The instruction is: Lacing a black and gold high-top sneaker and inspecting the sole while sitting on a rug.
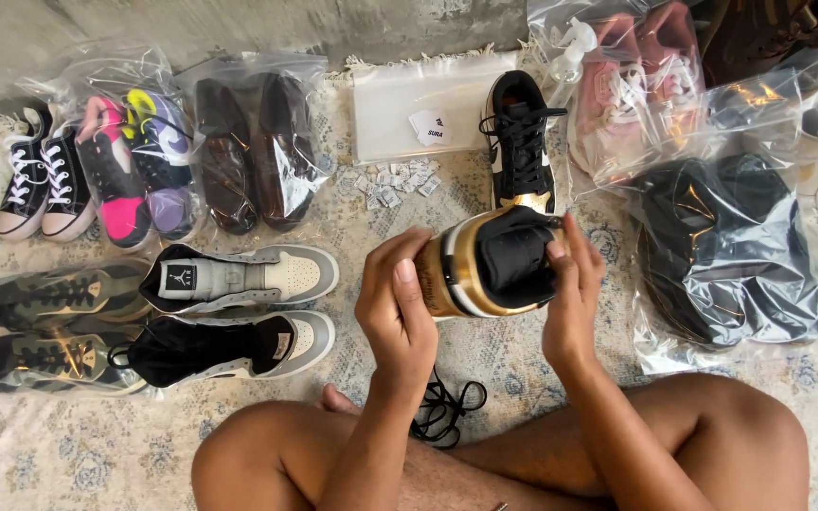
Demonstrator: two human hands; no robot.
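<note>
holding a black, white and gold sneaker between both hands, i see it lifted off the floor over my crossed legs. its long axis runs roughly left to right; the gold end sits under my left hand, the black padded part faces my right hand. which end is toe or heel i cannot tell for sure. left grip is curled around the gold end, fingers pressed on it; right grip pinches the black part, thumb on top. just beyond the right grip its matching sneaker lies on the patterned rug, long axis pointing away from me. a loose black lace lies below the left grip. bagged shoes sit well apart to the left.
</note>
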